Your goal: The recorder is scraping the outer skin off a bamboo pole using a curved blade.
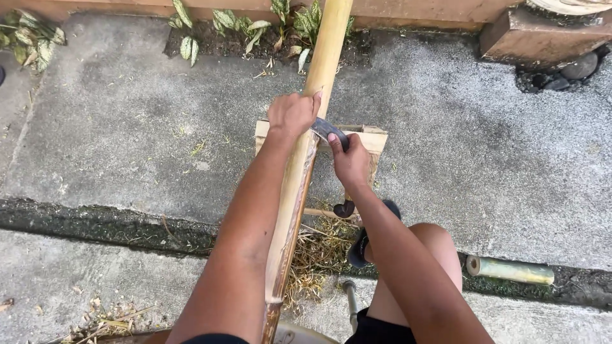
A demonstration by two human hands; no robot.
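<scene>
A long bamboo pole (322,60) runs from the top centre down toward me, resting on a small wooden block (375,139). Its lower stretch is scraped pale. My left hand (292,114) is shut around the pole just above the block. My right hand (349,162) grips a dark metal blade (326,129) that lies across the pole right beside my left hand. The blade's edge touches the bamboo's right side. My bare right knee (437,245) and a dark sandal (360,245) show below.
Bamboo shavings (315,255) lie piled under the pole. A short cut bamboo piece (510,270) rests in the pavement groove at right. Leafy plants (242,28) grow along a wall at the top. A stone block with pebbles (542,41) sits top right.
</scene>
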